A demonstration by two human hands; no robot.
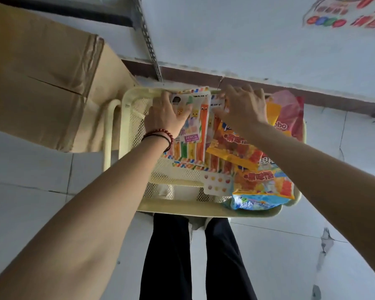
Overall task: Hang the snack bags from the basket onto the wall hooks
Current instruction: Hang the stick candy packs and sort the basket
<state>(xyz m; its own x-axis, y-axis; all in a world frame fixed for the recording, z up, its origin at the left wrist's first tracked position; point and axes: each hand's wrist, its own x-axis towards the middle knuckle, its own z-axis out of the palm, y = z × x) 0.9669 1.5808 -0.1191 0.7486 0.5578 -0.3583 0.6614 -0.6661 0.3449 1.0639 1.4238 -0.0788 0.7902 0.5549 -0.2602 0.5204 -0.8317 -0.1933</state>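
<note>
Closest to me, a blue crinkled snack bag (256,203) and an orange gummy bag (264,185) are lying heaped at the near right corner of the cream metal mesh basket (204,207). Further in, the white pencil-print candy bag (195,126) is lying flat in the middle, its long axis running from the near edge to the far edge, and both my arms are reaching along that same line. My left hand (165,115) is the nearer one to it: it is holding the bag's far left corner, thumb across the printed face and fingers bending over the top edge by the far rim. My right hand (245,105) is reaching just beside it, fingers fanned toward the far rim over a second pencil-print bag, fingertips hidden, so I cannot tell whether it is pinching anything. A pink glossy bag (290,113) is sticking out at the far right corner. No hook is showing; I am judging the lift goes up the white wall beyond the far edge.
</note>
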